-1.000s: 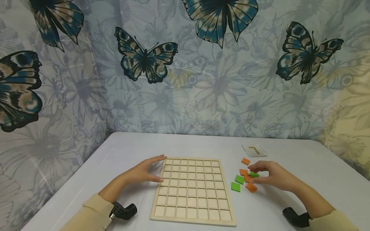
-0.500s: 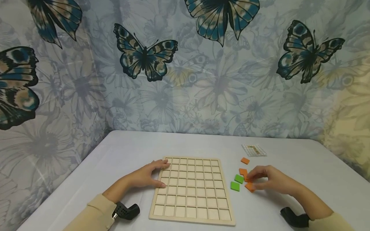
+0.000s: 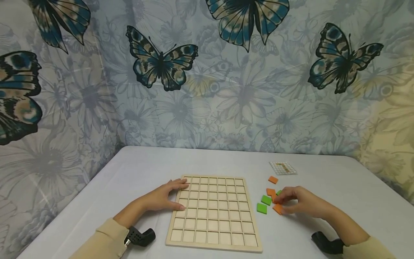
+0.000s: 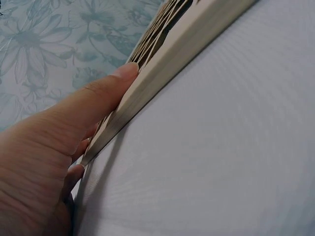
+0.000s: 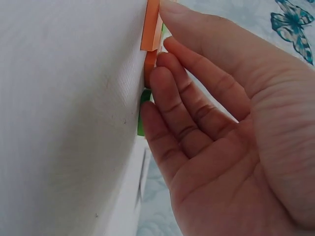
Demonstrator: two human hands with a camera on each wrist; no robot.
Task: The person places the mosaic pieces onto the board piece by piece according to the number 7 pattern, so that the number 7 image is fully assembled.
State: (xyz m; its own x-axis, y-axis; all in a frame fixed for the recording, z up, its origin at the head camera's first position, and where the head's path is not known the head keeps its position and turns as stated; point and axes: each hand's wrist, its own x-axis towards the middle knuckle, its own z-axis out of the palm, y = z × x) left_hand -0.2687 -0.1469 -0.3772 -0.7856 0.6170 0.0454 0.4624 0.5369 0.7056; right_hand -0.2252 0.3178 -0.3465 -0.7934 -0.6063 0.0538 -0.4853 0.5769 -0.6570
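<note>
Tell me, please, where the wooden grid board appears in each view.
Head: the board lies at lower centre.
Left wrist: the board slants from left of centre up to the top edge.
Right wrist: not in it.
Shared landmark: the flowered backdrop, in all three.

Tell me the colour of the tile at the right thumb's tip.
Orange; the tile shows best in the right wrist view.

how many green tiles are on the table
3: one green tile beside the board, another beyond that tile, a third partly behind the right hand. More may be hidden.
</note>
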